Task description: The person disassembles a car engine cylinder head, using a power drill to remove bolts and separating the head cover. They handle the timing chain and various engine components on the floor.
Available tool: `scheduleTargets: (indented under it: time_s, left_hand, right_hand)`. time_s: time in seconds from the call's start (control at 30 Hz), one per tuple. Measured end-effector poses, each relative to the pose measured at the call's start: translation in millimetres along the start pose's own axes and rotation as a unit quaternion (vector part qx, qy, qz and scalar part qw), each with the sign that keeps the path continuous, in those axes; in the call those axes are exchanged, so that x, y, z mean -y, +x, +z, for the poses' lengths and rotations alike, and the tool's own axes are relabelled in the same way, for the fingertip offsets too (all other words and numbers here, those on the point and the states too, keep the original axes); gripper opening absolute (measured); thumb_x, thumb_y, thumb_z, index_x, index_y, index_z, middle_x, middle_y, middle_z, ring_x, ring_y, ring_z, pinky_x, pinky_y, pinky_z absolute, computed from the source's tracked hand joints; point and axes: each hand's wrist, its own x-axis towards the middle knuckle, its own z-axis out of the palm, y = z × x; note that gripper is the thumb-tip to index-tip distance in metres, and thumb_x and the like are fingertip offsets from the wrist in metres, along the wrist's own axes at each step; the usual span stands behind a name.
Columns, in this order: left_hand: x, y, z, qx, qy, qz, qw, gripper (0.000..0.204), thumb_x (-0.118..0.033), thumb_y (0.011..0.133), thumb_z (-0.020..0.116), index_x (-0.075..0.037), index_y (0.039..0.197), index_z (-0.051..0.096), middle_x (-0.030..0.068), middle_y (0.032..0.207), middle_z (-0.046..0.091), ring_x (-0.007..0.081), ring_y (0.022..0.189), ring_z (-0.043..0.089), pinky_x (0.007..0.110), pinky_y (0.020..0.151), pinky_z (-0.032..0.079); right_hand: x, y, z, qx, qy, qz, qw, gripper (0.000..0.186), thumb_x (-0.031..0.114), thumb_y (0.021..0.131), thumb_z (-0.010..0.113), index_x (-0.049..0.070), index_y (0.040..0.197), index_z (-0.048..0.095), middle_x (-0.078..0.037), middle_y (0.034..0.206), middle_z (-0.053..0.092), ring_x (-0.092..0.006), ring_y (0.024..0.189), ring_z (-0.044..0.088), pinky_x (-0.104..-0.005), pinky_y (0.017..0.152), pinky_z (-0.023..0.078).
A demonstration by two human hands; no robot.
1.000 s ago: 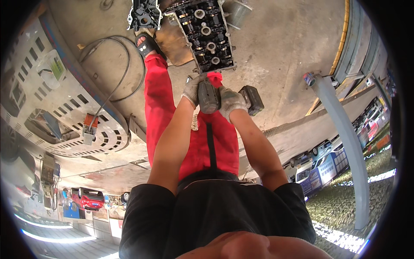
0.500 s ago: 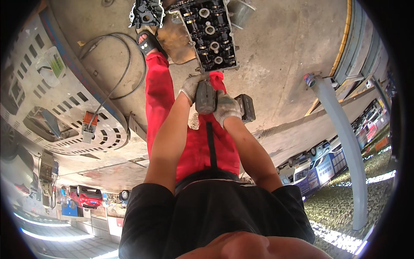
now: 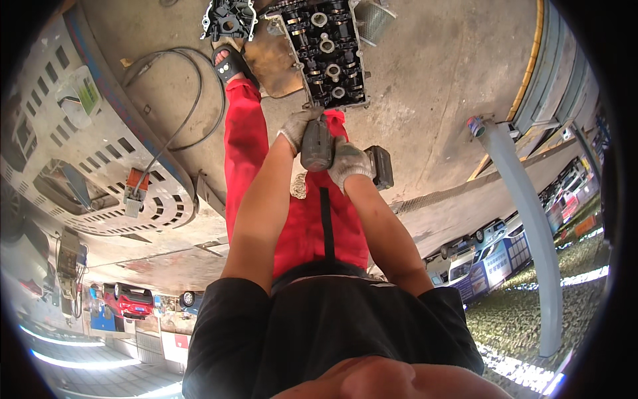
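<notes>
A dark cordless impact wrench (image 3: 318, 147) points away from me at the near end of an engine's cylinder head (image 3: 325, 60). My right hand (image 3: 349, 163), in a pale knitted work glove, is wrapped round its grip, and the battery (image 3: 380, 166) sticks out to the right. My left hand (image 3: 297, 128), gloved too, is closed at the tool's front, beside the engine's near edge. Its fingertips and the tool's nose are hidden behind the tool body. Valve gear and several round bores show in the open top of the cylinder head, which is black with oil.
A metal engine cover (image 3: 229, 21) lies beyond my sandalled left foot (image 3: 230, 64). Brown cardboard (image 3: 274, 70) is on the floor beside the engine. At left, a hose (image 3: 199, 100) curls near a slotted metal platform (image 3: 109, 156). A grey post (image 3: 525, 206) stands at right.
The view has shifted slightly, so the engine sits a little more to the right. Both hands keep the same hold on the impact wrench.
</notes>
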Motion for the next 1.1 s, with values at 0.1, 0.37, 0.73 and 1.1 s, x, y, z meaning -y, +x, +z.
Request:
scheduleTargets:
  time_s: [0.1, 0.37, 0.73, 1.1]
  left_hand:
    - [2, -4, 19, -0.036, 0.004, 0.009, 0.999, 0.023, -0.028, 0.102, 0.076, -0.008, 0.114, 0.072, 0.0084, 0.091, 0.074, 0.0243, 0.073, 0.073, 0.042, 0.067, 0.064]
    - [2, -3, 23, -0.067, -0.020, 0.025, 0.997, 0.022, -0.023, 0.098, 0.078, -0.006, 0.113, 0.077, 0.0093, 0.086, 0.077, 0.0244, 0.067, 0.074, 0.041, 0.062, 0.063]
    - [0, 4, 22, -0.051, -0.008, 0.030, 0.998, 0.021, -0.026, 0.100, 0.077, -0.010, 0.112, 0.070, 0.0090, 0.088, 0.073, 0.0265, 0.068, 0.074, 0.045, 0.063, 0.064]
    - [18, -11, 29, -0.018, -0.021, 0.058, 0.998, 0.023, -0.032, 0.103, 0.075, -0.011, 0.110, 0.070, 0.0069, 0.091, 0.072, 0.0242, 0.075, 0.073, 0.043, 0.073, 0.064]
  right_hand:
    - [-13, -3, -2, -0.002, 0.054, -0.012, 0.998, 0.048, 0.024, 0.099, 0.068, 0.005, 0.140, 0.052, -0.023, 0.134, 0.073, -0.0387, 0.128, 0.070, -0.0460, 0.107, 0.057]
    - [-10, -2, -21, 0.007, 0.022, -0.018, 1.000, 0.052, 0.031, 0.099, 0.070, 0.006, 0.142, 0.054, -0.022, 0.136, 0.073, -0.0387, 0.130, 0.069, -0.0464, 0.108, 0.056]
    - [-20, 16, -16, 0.030, 0.015, 0.003, 0.999, 0.060, 0.043, 0.101, 0.066, 0.009, 0.148, 0.053, -0.023, 0.140, 0.070, -0.0420, 0.133, 0.066, -0.0477, 0.109, 0.055]
    - [-41, -1, -24, -0.033, -0.037, -0.059, 0.997, 0.074, 0.026, 0.081, 0.086, 0.008, 0.145, 0.053, -0.023, 0.138, 0.071, -0.0400, 0.131, 0.068, -0.0467, 0.108, 0.057]
